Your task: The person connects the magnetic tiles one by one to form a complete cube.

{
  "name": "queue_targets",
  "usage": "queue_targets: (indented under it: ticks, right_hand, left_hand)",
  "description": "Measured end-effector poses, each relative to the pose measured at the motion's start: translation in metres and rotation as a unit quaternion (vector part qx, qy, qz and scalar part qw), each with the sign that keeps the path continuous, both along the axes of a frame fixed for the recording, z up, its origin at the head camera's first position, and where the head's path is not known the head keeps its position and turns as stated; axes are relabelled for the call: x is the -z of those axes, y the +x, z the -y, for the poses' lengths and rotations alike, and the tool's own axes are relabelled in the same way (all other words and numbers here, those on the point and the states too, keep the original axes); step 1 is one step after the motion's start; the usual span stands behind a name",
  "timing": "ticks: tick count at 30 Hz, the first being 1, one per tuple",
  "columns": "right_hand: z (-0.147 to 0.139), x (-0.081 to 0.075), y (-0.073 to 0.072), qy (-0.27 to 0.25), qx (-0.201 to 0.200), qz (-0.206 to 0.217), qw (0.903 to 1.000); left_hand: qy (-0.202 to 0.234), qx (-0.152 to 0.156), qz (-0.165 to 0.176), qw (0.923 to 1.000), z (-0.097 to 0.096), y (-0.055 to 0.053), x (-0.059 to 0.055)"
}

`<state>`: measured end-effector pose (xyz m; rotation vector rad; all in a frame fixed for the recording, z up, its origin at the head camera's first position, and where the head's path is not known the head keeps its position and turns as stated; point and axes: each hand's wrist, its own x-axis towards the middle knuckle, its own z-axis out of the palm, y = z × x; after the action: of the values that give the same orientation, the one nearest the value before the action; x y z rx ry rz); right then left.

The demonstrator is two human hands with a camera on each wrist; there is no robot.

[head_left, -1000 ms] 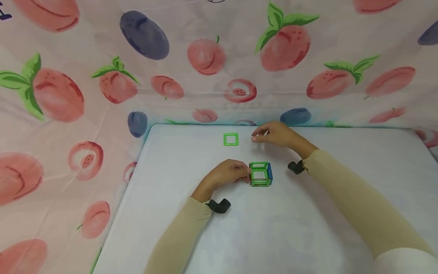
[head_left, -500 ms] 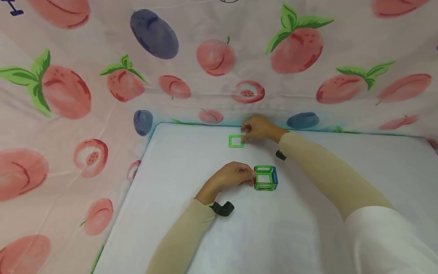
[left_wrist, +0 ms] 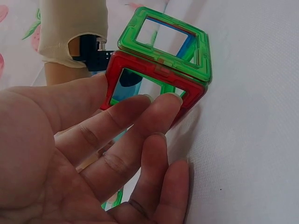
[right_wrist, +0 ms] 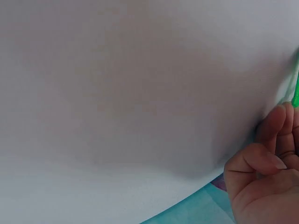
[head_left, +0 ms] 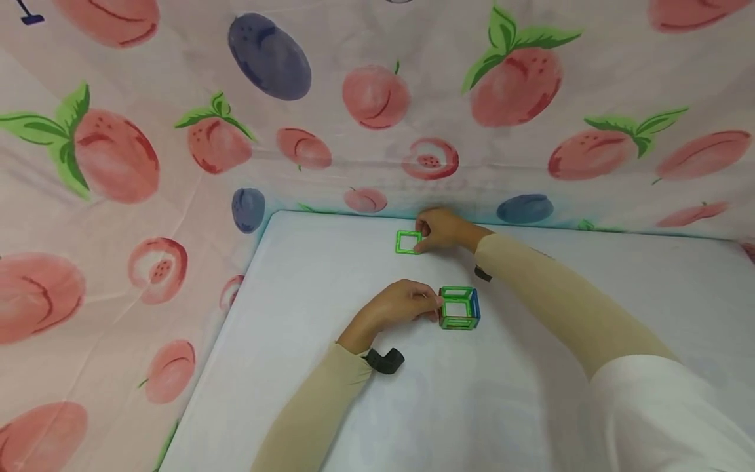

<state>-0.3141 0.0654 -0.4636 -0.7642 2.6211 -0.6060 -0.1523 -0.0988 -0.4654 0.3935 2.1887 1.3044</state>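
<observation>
My left hand (head_left: pixel 401 301) holds the left side of a small open-topped box made of magnetic tiles (head_left: pixel 457 325) on the white table. Its frames are green, with a blue tile (head_left: pixel 476 308) on the right. In the left wrist view, thumb and fingertips are at the red tile (left_wrist: pixel 133 63) forming the box's left side. Farther back, my right hand (head_left: pixel 445 229) grips a loose green square tile (head_left: pixel 399 242) by its right edge, thumb at the near corner and fingers at the far one. Only a green sliver of that tile (right_wrist: pixel 296 91) shows in the right wrist view.
The white table (head_left: pixel 318 262) ends at the back and left against a fruit-printed cloth (head_left: pixel 366 164). A black wrist camera (head_left: pixel 385 360) sits on the left sleeve, and another (head_left: pixel 483 273) hangs below the right wrist.
My right hand has moved left to the loose green tile and taken its right edge, turning the tile slightly. My left hand stays at the box. The head view has shifted a little.
</observation>
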Motion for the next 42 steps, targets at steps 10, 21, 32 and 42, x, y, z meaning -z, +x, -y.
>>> queue_targets:
  ticks: [10,21,32,42]
  right_hand:
    - [-0.027,0.002,0.005,-0.084,0.005,0.011,0.9964]
    - [-0.077,-0.051,0.057,-0.150,0.136,0.126,0.9713]
    - [-0.115,-0.054,0.131,-0.179,0.148,0.250,0.9399]
    - [-0.112,-0.038,0.153,-0.202,0.150,0.266,0.9305]
  left_hand:
    - [-0.002,0.010,-0.008,0.9999,-0.007,0.002,-0.002]
    - [-0.031,0.008,-0.004,0.9995,-0.004,0.000,-0.005]
    - [-0.039,0.014,-0.007,0.9991,-0.003,0.000,-0.004]
    - [-0.012,0.006,0.006,0.9999,-0.003,0.001,-0.005]
